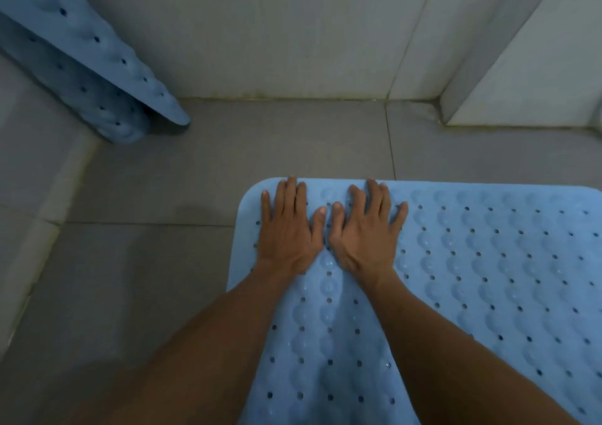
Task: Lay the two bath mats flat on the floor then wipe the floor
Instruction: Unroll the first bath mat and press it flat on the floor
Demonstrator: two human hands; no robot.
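Your fingers (301,193) are straight and spread on both hands, grasping nothing. Your left hand (288,229) and your right hand (365,232) lie palm down, side by side, on the light blue bath mat (472,278), with the thumbs nearly touching in the middle. Both sets of fingertips reach the mat's far edge, close to its rounded left corner. That mat lies flat on the grey tiled floor (146,245), filling the lower right of your view and running out of frame at the right and bottom. Its surface shows rows of raised bumps and small round holes. Your forearms cross it from the bottom of the view.

You have the second bath mat (88,66), the same blue, at the upper left, well apart from the first. It is not flat: it stands folded on its edge, slanting down to the floor at the foot of the pale tiled wall (293,33).
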